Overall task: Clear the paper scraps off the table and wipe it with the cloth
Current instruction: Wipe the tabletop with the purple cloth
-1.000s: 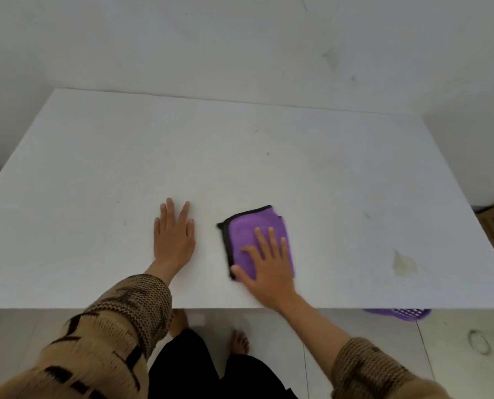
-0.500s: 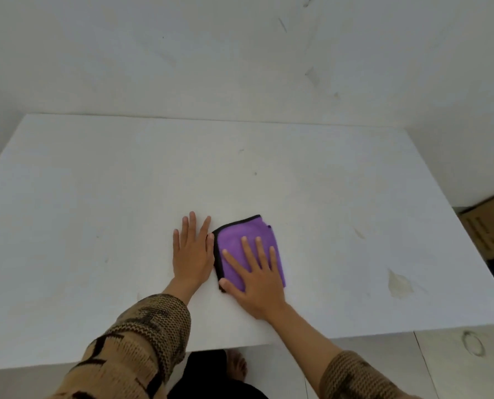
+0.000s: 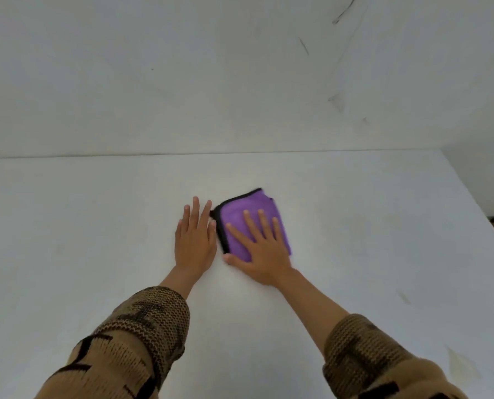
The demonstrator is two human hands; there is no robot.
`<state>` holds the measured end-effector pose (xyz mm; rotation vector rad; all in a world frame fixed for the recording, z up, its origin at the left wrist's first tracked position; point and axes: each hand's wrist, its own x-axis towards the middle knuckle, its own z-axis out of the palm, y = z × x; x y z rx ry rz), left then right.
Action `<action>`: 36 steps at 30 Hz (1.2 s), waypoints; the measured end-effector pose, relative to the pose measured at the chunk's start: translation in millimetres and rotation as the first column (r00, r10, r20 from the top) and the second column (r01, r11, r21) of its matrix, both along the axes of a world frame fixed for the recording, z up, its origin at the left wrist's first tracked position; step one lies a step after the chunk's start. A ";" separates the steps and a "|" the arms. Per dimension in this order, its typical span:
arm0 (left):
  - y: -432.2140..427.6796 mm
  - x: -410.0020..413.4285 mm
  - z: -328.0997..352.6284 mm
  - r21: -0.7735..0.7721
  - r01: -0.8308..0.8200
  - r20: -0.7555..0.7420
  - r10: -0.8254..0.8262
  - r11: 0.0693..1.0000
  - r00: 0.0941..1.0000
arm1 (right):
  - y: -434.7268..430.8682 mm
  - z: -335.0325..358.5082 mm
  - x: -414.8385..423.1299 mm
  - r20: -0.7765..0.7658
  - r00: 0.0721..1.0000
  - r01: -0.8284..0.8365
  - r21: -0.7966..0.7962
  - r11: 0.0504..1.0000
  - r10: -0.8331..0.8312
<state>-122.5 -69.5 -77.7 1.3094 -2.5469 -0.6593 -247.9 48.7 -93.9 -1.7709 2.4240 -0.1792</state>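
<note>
Head view: the right hand (image 3: 264, 249) lies flat, fingers straight, pressing the folded purple cloth (image 3: 234, 223) with black edging at the middle of the table (image 3: 67, 226). The left hand (image 3: 195, 237) rests flat, fingers straight, holding nothing, on the table just left of the cloth

View: head-worn, wide-angle, one camera.
Facing: forward and down, across the white table (image 3: 81, 240) to the wall (image 3: 182, 82).
Nearness: close; table fills lower half, sleeves (image 3: 130, 341) at bottom edge.
</note>
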 end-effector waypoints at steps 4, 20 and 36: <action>-28.9 -22.9 -3.5 -0.022 0.057 -0.039 -0.057 0.998 0.998 | -43.7 1.9 -43.6 0.050 0.998 0.024 0.014 1.000 -0.025; -50.9 -69.4 1.3 0.027 -0.094 -0.282 0.098 0.995 0.954 | -102.1 -4.2 -80.4 0.012 1.000 -0.024 -0.051 0.998 0.025; 112.1 -137.5 18.4 0.077 0.377 -0.399 -0.318 0.923 0.860 | 73.0 1.8 -96.8 0.076 0.992 -0.090 -0.091 0.992 0.097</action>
